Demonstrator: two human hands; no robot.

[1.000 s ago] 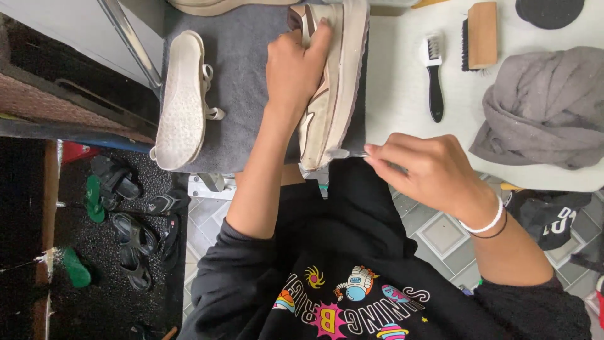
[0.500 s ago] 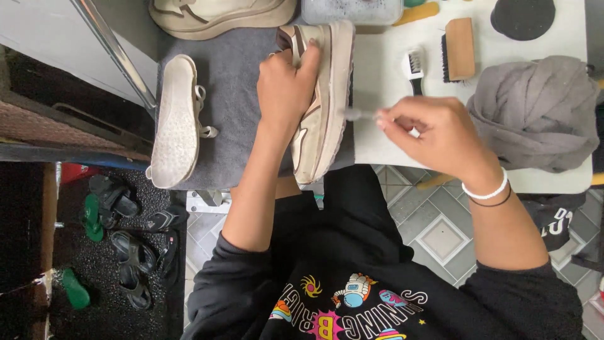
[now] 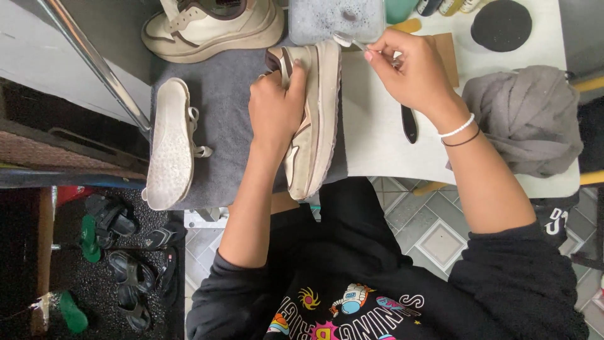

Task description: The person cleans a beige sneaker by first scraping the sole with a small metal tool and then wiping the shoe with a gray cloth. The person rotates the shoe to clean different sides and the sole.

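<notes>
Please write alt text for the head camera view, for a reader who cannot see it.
The left hand holds a cream sneaker on its side on a grey towel, while the right hand dips a small brush into a soapy tub. Two more shoes lie nearby.

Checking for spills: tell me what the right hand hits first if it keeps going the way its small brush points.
Probably the tub of soapy water: the right hand aims its small brush at the tub's near edge, though depth is unclear.
</notes>
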